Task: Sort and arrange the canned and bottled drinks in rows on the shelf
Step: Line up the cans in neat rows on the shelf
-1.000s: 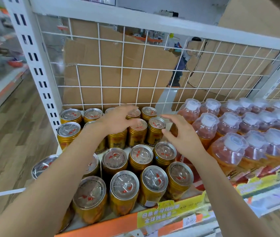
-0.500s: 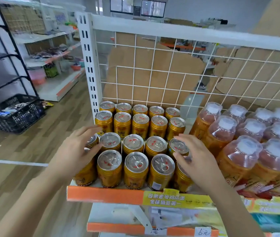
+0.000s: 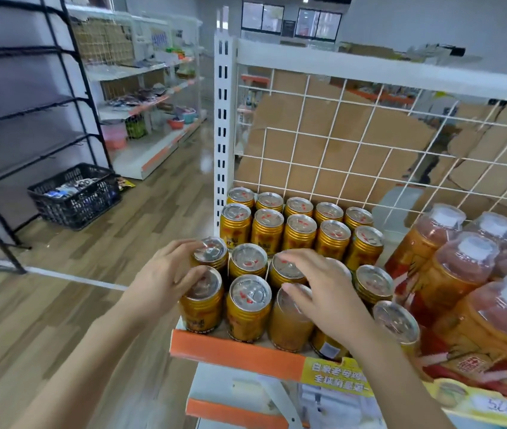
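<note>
Golden cans (image 3: 249, 300) touch left hand (image 3: 159, 283) and right hand (image 3: 323, 292) fingers (image 3: 297, 261).

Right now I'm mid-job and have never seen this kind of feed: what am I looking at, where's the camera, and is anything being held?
There is no machine: these are a person's two bare hands, filmed by one wide-angle camera on their head, looking down. On the shelf stand gold cans in rows, with orange bottles to their right, against a white wire back. The left hand cups the two leftmost front cans; whether that is a grip or a push, I cannot tell. The right hand rests open across can tops in the front rows, lifting nothing.
</note>
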`<state>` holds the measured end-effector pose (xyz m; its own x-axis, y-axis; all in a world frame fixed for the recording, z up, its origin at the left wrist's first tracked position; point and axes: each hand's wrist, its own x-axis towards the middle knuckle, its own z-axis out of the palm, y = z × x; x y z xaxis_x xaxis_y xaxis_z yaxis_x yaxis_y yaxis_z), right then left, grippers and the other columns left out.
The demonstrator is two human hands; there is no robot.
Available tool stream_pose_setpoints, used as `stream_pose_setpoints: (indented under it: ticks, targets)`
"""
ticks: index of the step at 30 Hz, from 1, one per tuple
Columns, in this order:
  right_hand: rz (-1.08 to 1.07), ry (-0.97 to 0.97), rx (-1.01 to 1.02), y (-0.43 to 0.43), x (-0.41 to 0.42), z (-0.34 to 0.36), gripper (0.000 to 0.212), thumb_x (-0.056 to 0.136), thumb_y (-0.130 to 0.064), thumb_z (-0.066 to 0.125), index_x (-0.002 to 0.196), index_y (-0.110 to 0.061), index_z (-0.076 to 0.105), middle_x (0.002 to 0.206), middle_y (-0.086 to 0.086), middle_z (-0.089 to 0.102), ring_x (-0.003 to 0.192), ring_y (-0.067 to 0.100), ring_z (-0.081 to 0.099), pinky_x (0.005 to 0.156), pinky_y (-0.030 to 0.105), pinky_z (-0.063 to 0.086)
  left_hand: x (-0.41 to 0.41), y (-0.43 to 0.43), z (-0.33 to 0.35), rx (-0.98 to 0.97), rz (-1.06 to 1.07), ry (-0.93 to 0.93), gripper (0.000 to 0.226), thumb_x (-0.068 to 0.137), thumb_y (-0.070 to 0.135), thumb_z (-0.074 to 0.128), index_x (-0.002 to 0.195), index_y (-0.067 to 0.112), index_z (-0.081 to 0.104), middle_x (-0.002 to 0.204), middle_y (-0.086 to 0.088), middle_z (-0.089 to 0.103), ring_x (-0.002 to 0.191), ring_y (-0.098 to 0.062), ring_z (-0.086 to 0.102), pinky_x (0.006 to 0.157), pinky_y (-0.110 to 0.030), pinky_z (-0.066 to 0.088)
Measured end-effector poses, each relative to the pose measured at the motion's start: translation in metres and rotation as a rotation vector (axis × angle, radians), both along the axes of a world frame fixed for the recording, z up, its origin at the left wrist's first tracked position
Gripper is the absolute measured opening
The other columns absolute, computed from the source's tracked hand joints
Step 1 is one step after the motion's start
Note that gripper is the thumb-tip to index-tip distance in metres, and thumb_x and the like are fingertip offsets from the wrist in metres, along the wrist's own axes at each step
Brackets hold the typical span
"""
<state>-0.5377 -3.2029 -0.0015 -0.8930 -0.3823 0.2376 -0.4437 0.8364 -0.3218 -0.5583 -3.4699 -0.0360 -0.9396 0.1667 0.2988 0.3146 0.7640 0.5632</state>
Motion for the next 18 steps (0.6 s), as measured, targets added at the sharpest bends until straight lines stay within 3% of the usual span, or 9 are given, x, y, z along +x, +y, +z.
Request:
stream_pose_setpoints:
  ticks: [2,5,8,11,13,18]
  targets:
    - [0.013,-0.058,0.024,-0.018,-0.012,0.004,0.049,0.096,-0.034,0.047,0.141,-0.032,0.031,0.145,-0.016,0.033,0.131,0.004,0.031,0.099,0.020,0.029,-0.016,-0.005,0.000,-0.001,-0.043,-0.049,0.074,0.075,0.069,0.033,0.132,0.024,0.047,0.132,0.013,0.045,0.120,-0.010,0.047,0.098,-0.028,0.040]
    - [-0.001,-0.156,0.033,-0.041,-0.031,0.009,0.056,0.095,-0.040,0.046,0.145,-0.030,0.023,0.149,-0.014,0.027,0.133,0.005,0.030,0.102,0.023,0.030,-0.036,-0.009,0.000,0.000,-0.139,-0.192,0.072,0.080,0.065,0.051,0.139,0.025,0.040,0.133,0.013,0.044,0.120,-0.005,0.045,0.097,-0.015,0.032]
    - [-0.028,-0.250,0.065,-0.055,-0.050,0.010,0.066,0.090,-0.045,0.054,0.146,-0.028,0.024,0.151,-0.009,0.028,0.130,0.008,0.037,0.103,0.027,0.032,-0.053,-0.010,0.001,0.127,-0.180,-0.315,0.081,0.069,0.069,0.058,0.136,0.027,0.043,0.121,0.014,0.055,0.109,-0.001,0.054,0.093,-0.016,0.041]
    - [-0.049,-0.305,0.133,-0.063,-0.063,0.013,0.078,0.081,-0.049,0.065,0.145,-0.026,0.028,0.150,-0.005,0.032,0.134,0.013,0.033,0.105,0.031,0.031,-0.069,-0.010,0.004,0.119,-0.210,-0.321,0.062,0.071,0.050,0.074,0.124,0.025,0.055,0.100,0.010,0.067,0.088,-0.001,0.063,0.083,-0.022,0.050]
    - [-0.064,-0.308,0.145,-0.065,-0.069,0.016,0.078,0.078,-0.047,0.069,0.144,-0.025,0.033,0.147,-0.005,0.037,0.132,0.014,0.036,0.103,0.030,0.033,-0.077,-0.010,0.005,0.105,-0.245,-0.298,0.047,0.074,0.036,0.076,0.115,0.024,0.059,0.094,0.010,0.067,0.085,0.001,0.061,0.080,-0.021,0.050]
    - [-0.160,-0.281,0.082,-0.062,-0.081,0.016,0.070,0.077,-0.046,0.071,0.138,-0.032,0.039,0.139,-0.009,0.047,0.123,0.011,0.046,0.095,0.028,0.040,-0.100,-0.006,0.000,0.148,-0.287,-0.232,0.057,0.070,0.037,0.078,0.121,0.020,0.060,0.101,0.014,0.057,0.089,-0.001,0.059,0.081,-0.018,0.049]
